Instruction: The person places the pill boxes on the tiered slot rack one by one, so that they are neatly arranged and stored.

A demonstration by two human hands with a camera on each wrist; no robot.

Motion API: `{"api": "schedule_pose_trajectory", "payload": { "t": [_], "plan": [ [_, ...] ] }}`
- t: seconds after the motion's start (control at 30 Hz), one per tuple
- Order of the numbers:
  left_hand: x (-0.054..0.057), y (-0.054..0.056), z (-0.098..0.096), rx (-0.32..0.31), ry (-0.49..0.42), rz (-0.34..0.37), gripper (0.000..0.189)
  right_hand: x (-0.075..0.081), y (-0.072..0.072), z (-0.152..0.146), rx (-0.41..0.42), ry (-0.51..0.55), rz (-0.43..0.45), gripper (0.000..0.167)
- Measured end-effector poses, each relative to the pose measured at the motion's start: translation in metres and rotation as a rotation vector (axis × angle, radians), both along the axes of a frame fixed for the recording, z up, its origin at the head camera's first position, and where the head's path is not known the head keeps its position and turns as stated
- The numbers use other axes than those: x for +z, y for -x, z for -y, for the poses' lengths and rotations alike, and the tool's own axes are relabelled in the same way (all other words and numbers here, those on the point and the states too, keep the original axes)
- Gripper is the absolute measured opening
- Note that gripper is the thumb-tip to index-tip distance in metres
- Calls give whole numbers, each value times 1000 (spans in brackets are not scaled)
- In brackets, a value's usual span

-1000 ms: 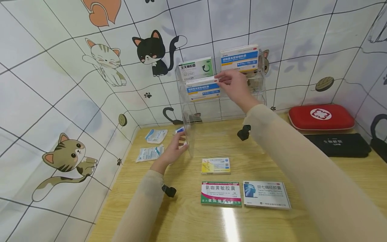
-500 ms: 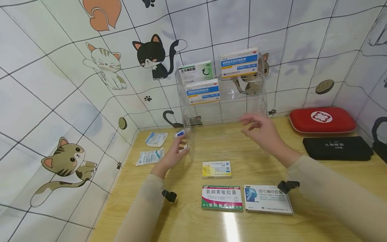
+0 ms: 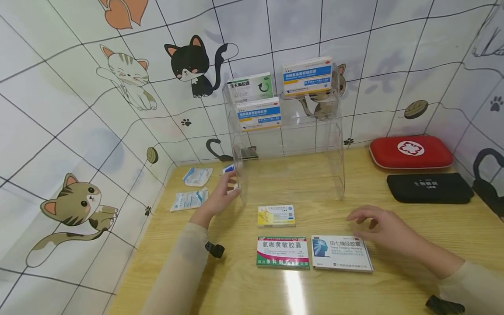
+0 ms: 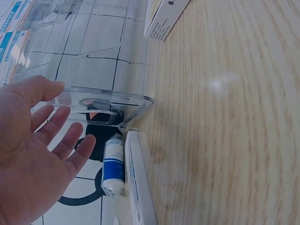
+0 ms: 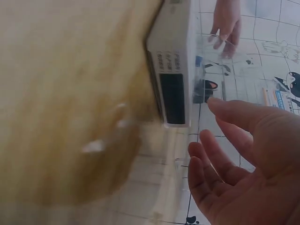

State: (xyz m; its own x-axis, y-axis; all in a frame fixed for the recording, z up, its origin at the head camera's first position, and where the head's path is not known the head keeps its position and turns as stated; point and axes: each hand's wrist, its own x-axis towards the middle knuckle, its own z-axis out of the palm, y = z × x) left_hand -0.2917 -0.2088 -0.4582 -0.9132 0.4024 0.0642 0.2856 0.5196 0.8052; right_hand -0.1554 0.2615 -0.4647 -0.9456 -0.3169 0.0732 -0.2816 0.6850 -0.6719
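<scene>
A clear acrylic two-tier rack point(image 3: 335, 168) stands at the back of the table. My left hand point(image 3: 218, 199) is at its left side panel, thumb at the panel edge and fingers loosely spread in the left wrist view. My right hand point(image 3: 387, 229) holds nothing; its loosely bent fingers hover by the upper right corner of a white capsule box point(image 3: 341, 253) with a blue head picture. Left of that box lie a green-and-pink medicine box point(image 3: 282, 253) and a smaller yellow-and-white box point(image 3: 276, 216). On the rack are two blue-and-white capsule boxes point(image 3: 259, 114) and a green-and-white box point(image 3: 252, 87).
At the right lie a red first-aid case point(image 3: 411, 152) and a black pouch point(image 3: 430, 188). Two sealed packets point(image 3: 190, 199) are on the left. A small wrapped bottle with a blue label point(image 4: 114, 166) and a white box point(image 4: 139, 180) lie beside the rack's left panel.
My right hand has let go of the blue-and-white box on the lower tier and come down rightward to the white capsule box. My left hand has stayed at the rack's side.
</scene>
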Motion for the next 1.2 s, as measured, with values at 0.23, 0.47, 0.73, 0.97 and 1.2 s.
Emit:
{"api": "schedule_pose_trajectory", "payload": {
  "t": [0.23,0.47,0.73,0.97,1.2],
  "plan": [
    [2,3,2,-1,5,5,62,-12,-24,-9,33,-93,68,47],
    [4,5,6,21,23,21,61,-13,-30,-9,25,-113,157,54],
    [6,6,2,28,26,20,60,-8,-32,-10,-22,-52,214,50],
    [3,2,2,27,12,31,60,-1,-37,-10,-65,56,75,30],
    [2,-1,0,31,17,41,62,18,-20,-13,-137,84,-126,26]
  ]
}}
